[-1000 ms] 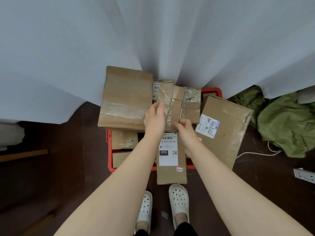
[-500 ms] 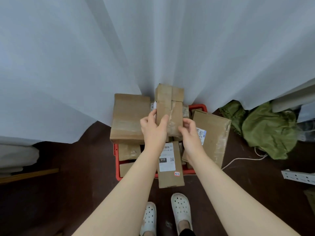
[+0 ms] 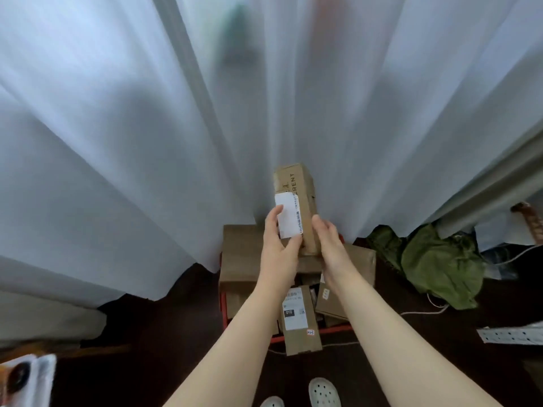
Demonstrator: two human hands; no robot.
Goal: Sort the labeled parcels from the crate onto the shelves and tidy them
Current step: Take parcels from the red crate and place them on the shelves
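Observation:
A narrow cardboard parcel (image 3: 297,195) with a white shipping label is held up in front of the white curtain, above the crate. My left hand (image 3: 279,245) grips its left side, thumb across the label's lower edge. My right hand (image 3: 329,245) holds its right side. Below them the red crate (image 3: 311,333) stands on the dark floor, full of brown parcels. A long parcel marked 010 (image 3: 298,321) leans over the crate's near rim. A large box (image 3: 239,259) lies at the crate's left and another box (image 3: 349,277) at its right.
A white curtain (image 3: 147,142) hangs across the whole background. Green cloth (image 3: 435,262) is heaped on the floor to the right, with a white cable and a white power strip (image 3: 511,336) beyond it. My white shoes (image 3: 323,392) show at the bottom edge.
Both hands have lifted the narrow parcel out of the crate and raised it, turning it so that its white label faces me. The view has tilted upward.

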